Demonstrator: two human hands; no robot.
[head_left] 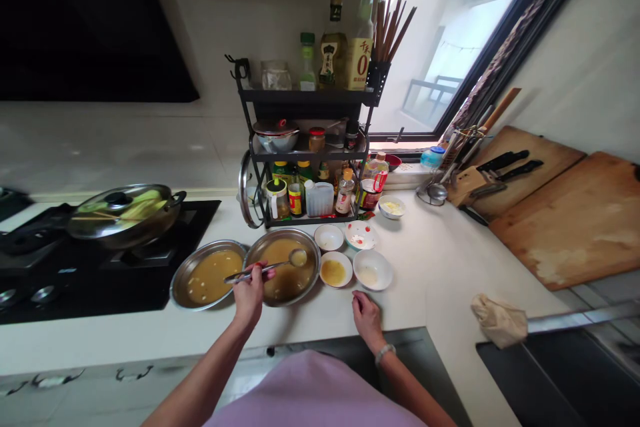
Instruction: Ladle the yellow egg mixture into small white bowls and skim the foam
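Observation:
My left hand [249, 293] grips the handle of a metal spoon [280, 263], whose bowl holds yellowish liquid over the right of two metal pans [310, 250]. That pan and the left metal pan [183, 280] both hold brownish-yellow liquid. My right hand [367, 315] rests on the white counter with its fingers curled, holding nothing that I can see, just below a white bowl [373, 269]. A small bowl of yellow sauce [335, 269] sits between the right pan and the white bowl.
A lidded wok [123, 213] stands on the black hob at left. A black spice rack [305, 147] with bottles and jars rises behind the pans. Small dishes [361, 235] lie in front of it. Wooden cutting boards [575, 220] and knives lie right; a crumpled cloth [500, 319] lies near the sink.

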